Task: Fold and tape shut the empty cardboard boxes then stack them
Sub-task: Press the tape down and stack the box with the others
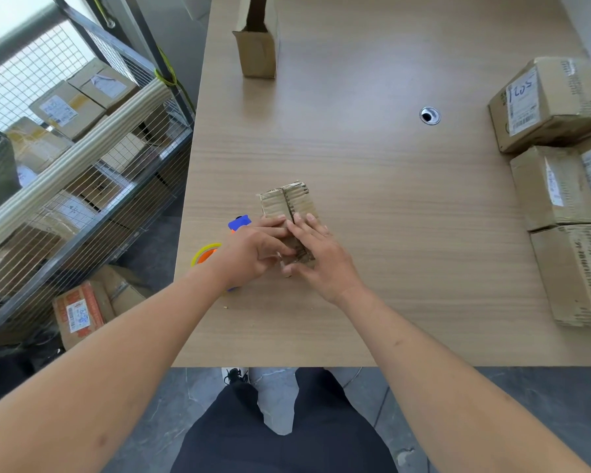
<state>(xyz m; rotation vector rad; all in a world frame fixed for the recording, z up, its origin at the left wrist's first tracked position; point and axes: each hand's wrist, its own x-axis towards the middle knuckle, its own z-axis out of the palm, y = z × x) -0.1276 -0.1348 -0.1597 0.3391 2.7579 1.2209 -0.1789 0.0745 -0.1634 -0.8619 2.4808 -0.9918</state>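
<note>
Far left: wire-mesh cage [82,172] holding labelled parcels, their labels too blurred to read; one more parcel [82,310] on the floor below it. Left edge of the tabletop [372,186]: tape dispenser [219,249], blue and orange with a yellow ring, largely hidden behind the left hand [253,250]. Centre, near the front edge: small cardboard box [287,213], top flaps folded in and meeting along a middle seam; its near half is covered by both hands. Left hand: fingers curled, index laid along the left flap, thumb and other fingers pinching at the near end of the box; whether anything else is held there cannot be told. Right hand [321,257]: fingers straight, pressing flat on the right flap beside the seam. Far centre: upright open box [258,46], top cut off by the frame. Right of centre: metal cable grommet [430,115]. Right edge: row of closed boxes [560,186], partly cut off.
</note>
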